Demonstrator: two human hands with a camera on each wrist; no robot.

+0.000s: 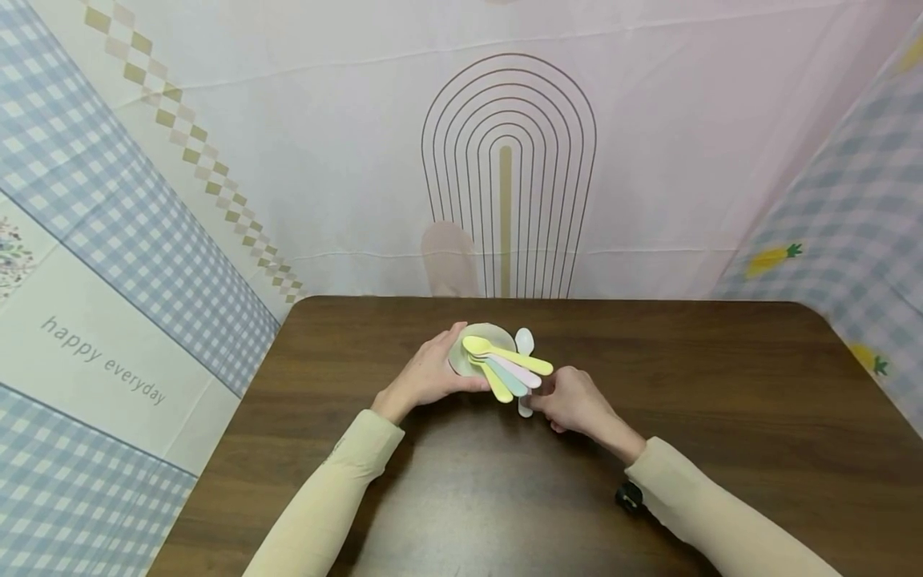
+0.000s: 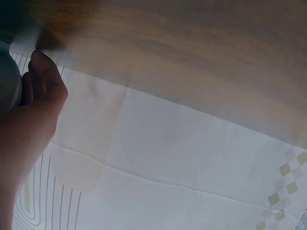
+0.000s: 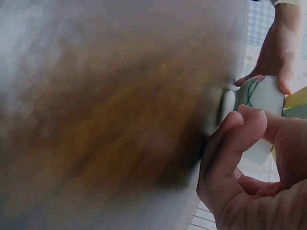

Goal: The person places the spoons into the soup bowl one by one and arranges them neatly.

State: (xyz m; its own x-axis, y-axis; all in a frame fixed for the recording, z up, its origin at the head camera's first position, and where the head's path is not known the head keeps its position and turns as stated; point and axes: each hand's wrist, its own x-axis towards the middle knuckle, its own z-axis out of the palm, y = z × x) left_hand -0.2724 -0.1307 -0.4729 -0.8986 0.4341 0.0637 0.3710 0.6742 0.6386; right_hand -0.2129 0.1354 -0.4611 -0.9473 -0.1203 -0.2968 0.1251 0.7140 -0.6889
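My left hand (image 1: 433, 373) holds a pale bowl (image 1: 497, 330) from its left side, fingers and thumb around the wall. In the right wrist view this bowl (image 3: 266, 98) has a green and pink painted pattern. A yellow spoon (image 1: 521, 360), a pink spoon (image 1: 525, 376), a green spoon (image 1: 513, 385) and a second yellow spoon (image 1: 498, 386) rest fanned in it, handles sticking out rightward. Just right of the bowl is a white spoon (image 1: 525, 342), scoop end away from me. My right hand (image 1: 580, 401) pinches its handle with curled fingers; the fanned handles partly cover it.
The brown wooden table (image 1: 721, 401) spreads around both hands. A patterned white cloth (image 1: 346, 176) hangs behind its far edge, with blue checked cloth (image 1: 108, 160) at the left. A black object (image 1: 629, 497) is at the right wrist, by the sleeve.
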